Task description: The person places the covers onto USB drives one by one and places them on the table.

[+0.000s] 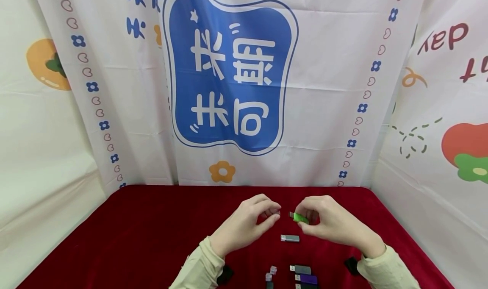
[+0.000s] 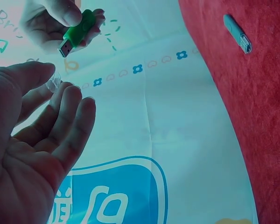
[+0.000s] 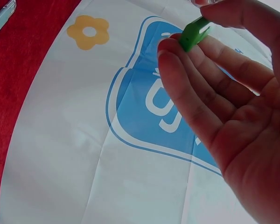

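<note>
At six o'clock, nearest us, several USB sticks [image 1: 308, 279] lie on the red tabletop [image 1: 133, 229]; toward twelve, our left hand [image 1: 247, 222] pinches a clear cap [image 2: 53, 84], our right hand [image 1: 331, 222] a green USB stick [image 1: 301, 218], its plug [image 1: 291, 215] aimed toward nine o'clock, just short of the cap.

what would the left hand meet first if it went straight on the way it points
Likely the metal plug of the green USB stick in the right hand, though depth is unclear.
</note>
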The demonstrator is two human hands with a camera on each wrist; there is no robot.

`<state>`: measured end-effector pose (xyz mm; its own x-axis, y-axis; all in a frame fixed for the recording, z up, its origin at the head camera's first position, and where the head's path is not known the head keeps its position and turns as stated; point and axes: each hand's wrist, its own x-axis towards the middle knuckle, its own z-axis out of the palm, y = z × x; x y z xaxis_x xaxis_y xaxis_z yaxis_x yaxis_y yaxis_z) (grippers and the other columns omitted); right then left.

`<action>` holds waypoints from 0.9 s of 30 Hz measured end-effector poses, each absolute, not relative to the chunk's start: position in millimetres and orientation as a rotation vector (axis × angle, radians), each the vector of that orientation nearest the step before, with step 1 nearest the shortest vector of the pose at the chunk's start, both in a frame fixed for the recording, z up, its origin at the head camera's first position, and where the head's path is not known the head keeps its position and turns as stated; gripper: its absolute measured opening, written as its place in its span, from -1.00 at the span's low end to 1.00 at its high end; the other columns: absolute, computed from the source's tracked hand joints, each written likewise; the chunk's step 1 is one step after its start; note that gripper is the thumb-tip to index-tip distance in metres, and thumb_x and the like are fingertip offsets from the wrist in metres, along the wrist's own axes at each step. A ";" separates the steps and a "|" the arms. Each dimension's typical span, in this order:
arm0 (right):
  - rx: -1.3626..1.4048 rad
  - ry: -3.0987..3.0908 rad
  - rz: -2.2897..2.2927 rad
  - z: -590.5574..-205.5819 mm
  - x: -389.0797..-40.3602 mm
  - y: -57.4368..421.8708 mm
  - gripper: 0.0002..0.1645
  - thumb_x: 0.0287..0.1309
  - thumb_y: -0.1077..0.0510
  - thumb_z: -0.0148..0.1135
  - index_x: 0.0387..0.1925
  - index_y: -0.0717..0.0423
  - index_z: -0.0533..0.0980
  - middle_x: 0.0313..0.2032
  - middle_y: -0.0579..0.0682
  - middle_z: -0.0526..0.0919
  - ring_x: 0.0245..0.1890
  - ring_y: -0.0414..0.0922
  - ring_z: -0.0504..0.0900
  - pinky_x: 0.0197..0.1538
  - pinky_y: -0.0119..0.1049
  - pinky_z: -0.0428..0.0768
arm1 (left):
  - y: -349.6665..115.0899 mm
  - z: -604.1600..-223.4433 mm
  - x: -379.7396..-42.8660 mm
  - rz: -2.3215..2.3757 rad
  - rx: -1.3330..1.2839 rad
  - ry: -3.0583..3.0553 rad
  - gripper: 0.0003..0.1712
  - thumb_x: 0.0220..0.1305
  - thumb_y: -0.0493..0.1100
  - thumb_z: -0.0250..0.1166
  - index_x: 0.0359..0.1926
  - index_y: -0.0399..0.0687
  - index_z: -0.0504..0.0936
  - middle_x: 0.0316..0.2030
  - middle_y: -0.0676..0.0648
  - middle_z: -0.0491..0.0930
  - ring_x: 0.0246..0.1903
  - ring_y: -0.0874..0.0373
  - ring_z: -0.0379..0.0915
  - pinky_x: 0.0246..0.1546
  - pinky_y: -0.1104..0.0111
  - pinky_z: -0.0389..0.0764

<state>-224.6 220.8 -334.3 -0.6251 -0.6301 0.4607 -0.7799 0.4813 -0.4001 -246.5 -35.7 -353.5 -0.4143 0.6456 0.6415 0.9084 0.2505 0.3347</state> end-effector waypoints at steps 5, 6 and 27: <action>1.203 -2.479 0.857 -334.9 -224.4 220.4 -0.69 0.04 0.31 0.43 -0.28 -0.16 0.59 -0.42 -0.31 0.56 -0.51 -0.32 0.52 -0.43 -0.39 0.59 | -33.9 -354.7 -246.3 -0.955 -1.425 -2.176 -0.82 0.33 -0.27 0.31 -0.06 -0.12 0.64 -0.21 0.06 0.54 -0.26 0.35 0.46 -0.21 0.55 0.53; 1.204 -2.478 0.855 -335.1 -224.4 220.3 -0.69 0.04 0.31 0.43 -0.28 -0.16 0.59 -0.42 -0.31 0.56 -0.51 -0.32 0.52 -0.43 -0.39 0.59 | -33.6 -354.9 -246.4 -0.953 -1.428 -2.178 -0.82 0.33 -0.27 0.31 -0.06 -0.12 0.64 -0.21 0.06 0.54 -0.25 0.35 0.46 -0.20 0.56 0.53; 1.205 -2.486 0.827 -338.1 -225.8 219.5 -0.74 0.05 0.30 0.42 -0.29 -0.12 0.62 -0.42 -0.32 0.57 -0.51 -0.36 0.52 -0.43 -0.40 0.58 | -31.9 -355.8 -244.2 -0.919 -1.437 -2.203 -0.82 0.35 -0.25 0.29 -0.05 -0.12 0.65 -0.20 0.05 0.54 -0.25 0.36 0.46 -0.20 0.53 0.55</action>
